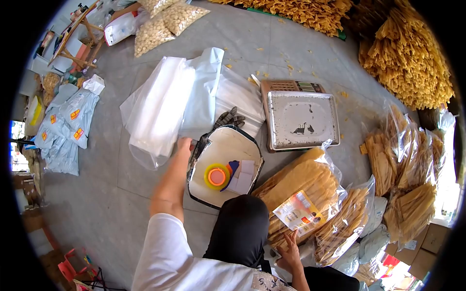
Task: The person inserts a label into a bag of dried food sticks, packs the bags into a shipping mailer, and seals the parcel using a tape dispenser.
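My left hand [184, 145] is at the left rim of a white-lined tub [201, 162], beside the clear plastic bags [162, 106]; its fingers are blurred and partly hidden. Inside the tub lie a yellow and orange tape roll [217, 176], a dark blue object [234, 167] and pale cards [243, 177]. At the lower right, my right hand [290, 254] rests its spread fingers on the lower end of a clear bag of yellow-brown sheets [303, 179]. A printed label [298, 210] lies on that bag. Another filled bag [342, 223] is just right of it.
A scale with a metal tray [303, 119] stands on the floor ahead. Dark striped gloves [229, 118] lie above the tub. Grey-blue parcels [63, 126] are at the left. Large yellow piles [407, 58] and more filled bags [412, 194] stand at the right.
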